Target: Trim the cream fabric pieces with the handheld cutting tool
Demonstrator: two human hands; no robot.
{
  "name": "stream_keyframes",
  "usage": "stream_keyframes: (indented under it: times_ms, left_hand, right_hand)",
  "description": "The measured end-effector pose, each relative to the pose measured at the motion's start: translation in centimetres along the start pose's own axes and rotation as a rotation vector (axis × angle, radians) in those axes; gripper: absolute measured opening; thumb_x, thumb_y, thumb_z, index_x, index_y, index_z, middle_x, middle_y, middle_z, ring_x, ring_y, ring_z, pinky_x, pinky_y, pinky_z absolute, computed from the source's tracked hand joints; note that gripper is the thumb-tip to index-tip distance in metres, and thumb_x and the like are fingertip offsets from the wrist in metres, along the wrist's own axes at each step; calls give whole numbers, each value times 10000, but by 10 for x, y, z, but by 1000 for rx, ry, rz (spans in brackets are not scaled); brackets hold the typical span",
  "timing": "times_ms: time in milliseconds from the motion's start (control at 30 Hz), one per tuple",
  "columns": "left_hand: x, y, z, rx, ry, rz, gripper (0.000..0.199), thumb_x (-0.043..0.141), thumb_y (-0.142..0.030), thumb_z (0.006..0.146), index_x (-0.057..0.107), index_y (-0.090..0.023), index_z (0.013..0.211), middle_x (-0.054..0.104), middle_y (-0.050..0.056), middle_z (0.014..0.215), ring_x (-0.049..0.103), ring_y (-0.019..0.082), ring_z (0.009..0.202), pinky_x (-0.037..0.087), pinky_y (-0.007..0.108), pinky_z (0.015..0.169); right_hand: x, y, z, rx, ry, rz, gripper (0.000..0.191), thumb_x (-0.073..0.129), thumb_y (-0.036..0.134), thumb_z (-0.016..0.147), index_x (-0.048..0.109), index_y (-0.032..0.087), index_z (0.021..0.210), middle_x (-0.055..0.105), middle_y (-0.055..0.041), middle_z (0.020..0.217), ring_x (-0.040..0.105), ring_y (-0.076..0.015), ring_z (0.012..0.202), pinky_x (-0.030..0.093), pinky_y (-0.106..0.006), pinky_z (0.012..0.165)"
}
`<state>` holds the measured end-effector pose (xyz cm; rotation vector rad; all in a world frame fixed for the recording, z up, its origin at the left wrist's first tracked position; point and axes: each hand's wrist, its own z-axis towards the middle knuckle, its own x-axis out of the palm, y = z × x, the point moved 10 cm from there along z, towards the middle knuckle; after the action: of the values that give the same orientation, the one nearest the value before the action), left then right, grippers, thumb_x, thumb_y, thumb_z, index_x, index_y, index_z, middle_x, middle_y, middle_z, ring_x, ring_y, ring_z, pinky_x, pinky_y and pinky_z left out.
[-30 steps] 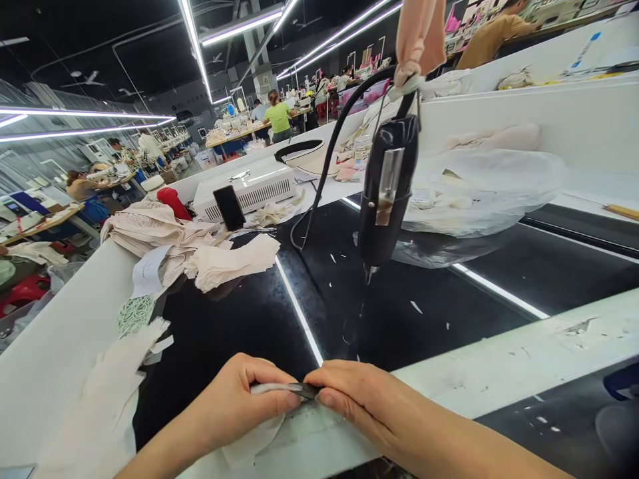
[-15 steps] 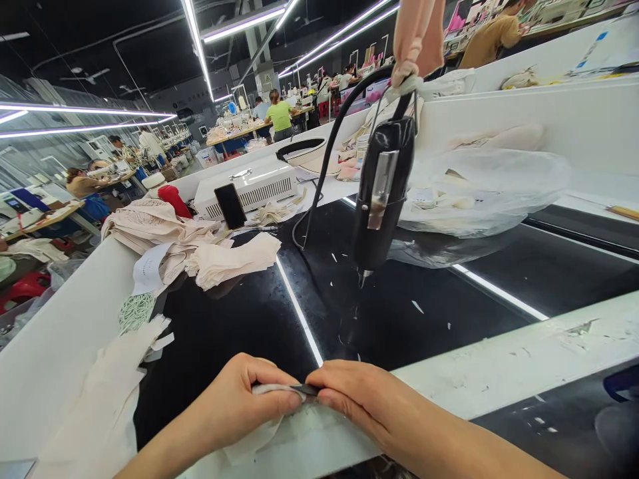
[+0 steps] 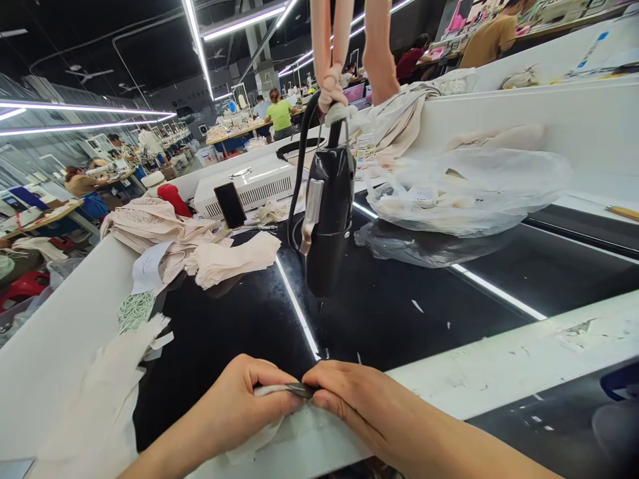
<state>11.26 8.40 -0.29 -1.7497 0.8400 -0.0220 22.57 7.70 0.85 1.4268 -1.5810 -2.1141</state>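
My left hand (image 3: 249, 392), low in the view, pinches a folded strip of pale fabric (image 3: 269, 389) over the white front edge of the table. Close against it, my right hand (image 3: 349, 396) has its fingers pressed on a small dark metal tool (image 3: 302, 390), whose tip meets the fabric. Part of the pale fabric hangs below my left hand. Above and beyond both hands, a black handheld device (image 3: 332, 219) hangs from knotted pink cloth (image 3: 333, 86), clear of my fingers.
Pale fabric pieces (image 3: 234, 259) and a dark phone (image 3: 230, 205) lie at left, before a white vented box (image 3: 264, 183). A clear plastic bag (image 3: 474, 193) sits at right. White scraps dot the black tabletop (image 3: 389, 313). People work at tables behind.
The hanging black device has swung left and turned, with its cloth and cable. My hands stay in nearly the same place, and more of the dark tool shows between them.
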Motion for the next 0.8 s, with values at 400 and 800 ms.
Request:
stream_keyframes:
  times_ms: [400,800]
  left_hand:
    - [2,1,0,18,8,4,259,677,-350,884,833,-158,806,578,10,712,507,149,706,354,249,624]
    - [8,2,-2,-4,27,-61,238,713,-375,873,842,-176,860,718,35,831,610,182,782,437,246,689]
  right_hand:
    - [-1,0,-2,18,-23,9,386,316,363,1105,638,202,967,678,-29,897,634,-178,779,459,-278,693]
    - [-11,-11,-14,54,-141,2,397,346,423,1101,677,235,985,717,-22,866,678,-183,748,528,-283,676]
